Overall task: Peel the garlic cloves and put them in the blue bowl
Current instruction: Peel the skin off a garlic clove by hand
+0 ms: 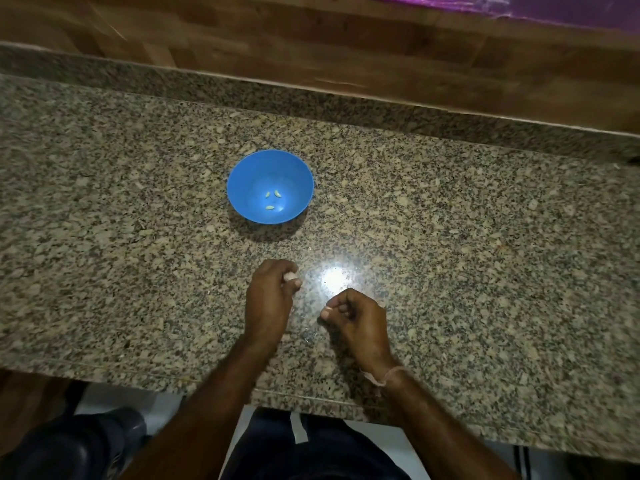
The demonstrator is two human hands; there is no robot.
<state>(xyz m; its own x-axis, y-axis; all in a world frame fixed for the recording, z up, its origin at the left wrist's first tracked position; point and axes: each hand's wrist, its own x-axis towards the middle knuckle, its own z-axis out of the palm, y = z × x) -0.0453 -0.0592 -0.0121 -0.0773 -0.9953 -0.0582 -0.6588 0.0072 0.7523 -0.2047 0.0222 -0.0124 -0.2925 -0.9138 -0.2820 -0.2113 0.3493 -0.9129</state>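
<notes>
A blue bowl [242, 174] stands on the granite counter [450, 237] and holds three peeled garlic cloves [272, 200]. Below it, my left hand [268, 303] has its fingers curled round a pale piece of garlic [290, 276] that peeks out between thumb and fingers. To the right and apart from it, my right hand [356, 320] is curled, with thumb and forefinger pinched together; something small and pale shows at the fingertips, too small to name.
The counter runs the width of the view, with a raised granite lip and a wooden wall [311, 46] behind. A bright light reflection [334, 277] lies between my hands. The counter's front edge is just below my wrists.
</notes>
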